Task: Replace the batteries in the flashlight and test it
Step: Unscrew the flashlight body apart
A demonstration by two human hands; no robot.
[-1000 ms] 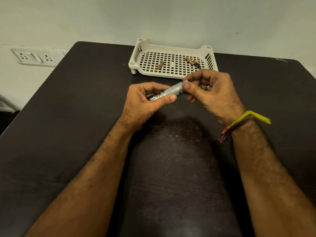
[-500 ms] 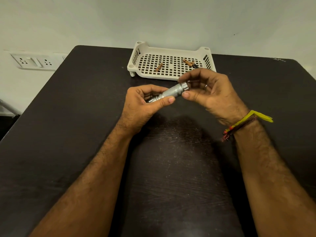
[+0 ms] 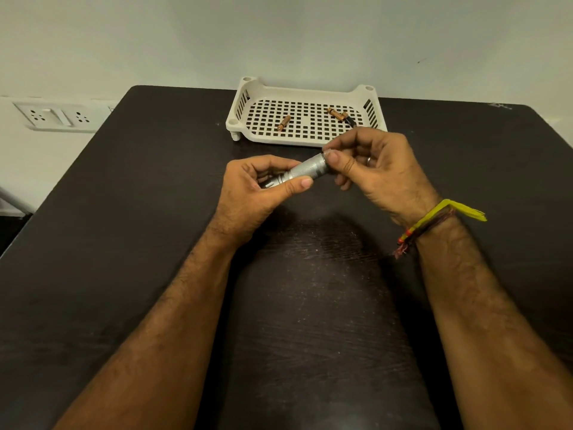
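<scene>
Flashlight (image 3: 305,172) between both hands, left hand (image 3: 257,193) gripping body, right hand (image 3: 378,172) pinching end

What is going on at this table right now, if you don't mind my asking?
A person is working on a small silver flashlight above a dark table. The left hand grips its body while the right hand pinches its end cap. Three batteries lie in the white perforated tray behind: one on the left, two on the right.
</scene>
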